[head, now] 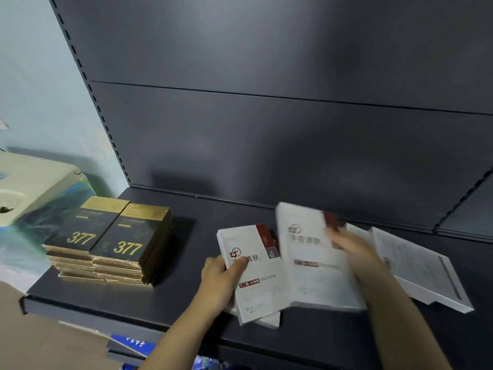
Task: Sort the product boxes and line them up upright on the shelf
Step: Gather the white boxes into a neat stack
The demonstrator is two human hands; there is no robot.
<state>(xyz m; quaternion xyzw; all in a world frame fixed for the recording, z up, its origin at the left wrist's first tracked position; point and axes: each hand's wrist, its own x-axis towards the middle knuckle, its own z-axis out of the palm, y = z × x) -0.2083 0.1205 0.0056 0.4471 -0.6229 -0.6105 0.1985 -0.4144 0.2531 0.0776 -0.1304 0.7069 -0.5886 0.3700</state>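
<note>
— What do the hands hold?
— The left hand (221, 276) grips a white box (256, 284) low over the shelf (184, 297), thumb clamped across its face. The right hand (349, 252) holds a second white box (304, 273), which is blurred, with fingers curled over its top.
— And the others?
— A third white box (424, 276) lies flat at the right. The black-and-gold boxes (106, 241) are stacked flat at the left.

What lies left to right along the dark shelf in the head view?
Stacked black-and-gold 377 boxes → left hand → white red-cornered box it grips → blurred white box → right hand holding it → flat white boxes.
</note>
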